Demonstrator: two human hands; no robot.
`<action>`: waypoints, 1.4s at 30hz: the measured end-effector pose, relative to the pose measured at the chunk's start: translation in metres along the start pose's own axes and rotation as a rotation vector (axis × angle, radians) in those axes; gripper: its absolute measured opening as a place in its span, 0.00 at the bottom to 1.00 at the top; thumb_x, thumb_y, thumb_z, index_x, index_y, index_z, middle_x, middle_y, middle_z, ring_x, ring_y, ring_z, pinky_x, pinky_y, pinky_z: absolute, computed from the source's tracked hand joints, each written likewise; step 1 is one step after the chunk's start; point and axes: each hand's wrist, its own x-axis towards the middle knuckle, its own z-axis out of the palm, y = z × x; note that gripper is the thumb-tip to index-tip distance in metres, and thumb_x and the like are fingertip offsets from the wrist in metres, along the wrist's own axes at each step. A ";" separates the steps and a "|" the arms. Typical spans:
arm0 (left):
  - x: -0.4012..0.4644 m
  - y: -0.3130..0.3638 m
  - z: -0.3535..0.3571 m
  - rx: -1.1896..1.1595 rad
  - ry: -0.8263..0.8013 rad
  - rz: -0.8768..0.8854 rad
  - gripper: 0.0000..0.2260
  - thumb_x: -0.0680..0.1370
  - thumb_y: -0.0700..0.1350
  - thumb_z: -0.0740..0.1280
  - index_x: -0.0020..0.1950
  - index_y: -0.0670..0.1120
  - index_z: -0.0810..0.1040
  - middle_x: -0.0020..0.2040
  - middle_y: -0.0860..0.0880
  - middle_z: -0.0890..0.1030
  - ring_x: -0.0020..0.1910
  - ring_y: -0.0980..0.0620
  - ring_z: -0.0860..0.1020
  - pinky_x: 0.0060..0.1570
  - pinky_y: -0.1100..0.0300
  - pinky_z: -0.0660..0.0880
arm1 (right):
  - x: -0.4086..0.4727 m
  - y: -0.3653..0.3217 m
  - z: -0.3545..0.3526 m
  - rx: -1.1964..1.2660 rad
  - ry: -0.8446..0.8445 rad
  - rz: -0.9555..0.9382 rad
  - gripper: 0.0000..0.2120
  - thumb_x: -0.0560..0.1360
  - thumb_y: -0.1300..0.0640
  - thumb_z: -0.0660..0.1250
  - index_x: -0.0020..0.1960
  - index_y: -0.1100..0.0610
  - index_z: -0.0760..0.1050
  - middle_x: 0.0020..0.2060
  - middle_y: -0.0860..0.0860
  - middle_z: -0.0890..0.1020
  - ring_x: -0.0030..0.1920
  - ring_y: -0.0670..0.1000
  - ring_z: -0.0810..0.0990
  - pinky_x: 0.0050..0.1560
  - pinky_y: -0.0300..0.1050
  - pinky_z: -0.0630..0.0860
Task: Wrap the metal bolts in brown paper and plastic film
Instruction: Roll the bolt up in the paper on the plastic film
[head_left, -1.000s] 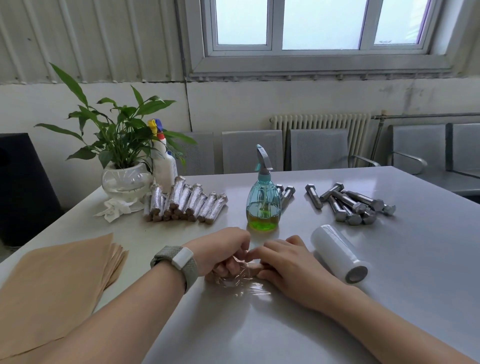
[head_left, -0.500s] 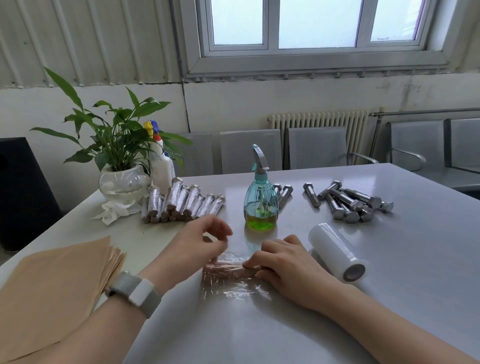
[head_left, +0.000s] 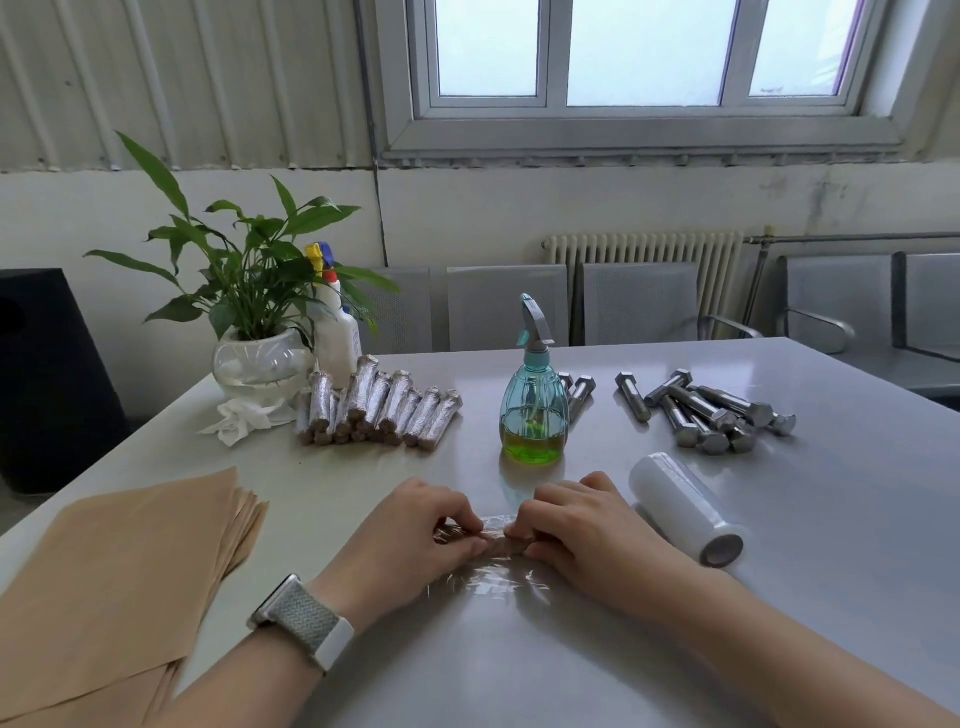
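Fingers (head_left: 470, 543) of both hands pinch wrapped bolt (head_left: 496, 544) | bolt between them, on film (head_left: 493, 582)

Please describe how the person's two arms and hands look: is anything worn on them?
Both forearms are bare, with no sleeves in view. The left hand has a watch on its wrist, with a grey woven band and a white case. The right hand and its wrist wear nothing. No gloves or rings show.
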 end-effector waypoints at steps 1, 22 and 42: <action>-0.001 -0.001 0.001 -0.017 0.013 0.003 0.06 0.73 0.52 0.74 0.48 0.55 0.83 0.40 0.63 0.75 0.48 0.62 0.71 0.49 0.65 0.70 | 0.002 0.001 -0.003 -0.005 -0.037 -0.002 0.08 0.77 0.49 0.64 0.56 0.44 0.76 0.48 0.43 0.78 0.50 0.47 0.77 0.52 0.46 0.64; -0.010 -0.032 -0.029 -0.294 0.022 -0.254 0.11 0.74 0.51 0.73 0.55 0.51 0.81 0.55 0.53 0.77 0.49 0.66 0.78 0.47 0.70 0.76 | 0.014 -0.021 0.012 -0.144 0.016 0.141 0.19 0.78 0.34 0.56 0.61 0.40 0.76 0.49 0.42 0.77 0.55 0.46 0.75 0.51 0.44 0.61; 0.010 0.002 -0.019 -0.551 0.025 -0.208 0.22 0.62 0.68 0.75 0.45 0.52 0.80 0.35 0.51 0.82 0.33 0.57 0.76 0.34 0.63 0.72 | 0.006 -0.020 0.009 0.190 0.137 0.381 0.11 0.74 0.40 0.67 0.51 0.45 0.79 0.45 0.42 0.81 0.47 0.45 0.76 0.48 0.45 0.70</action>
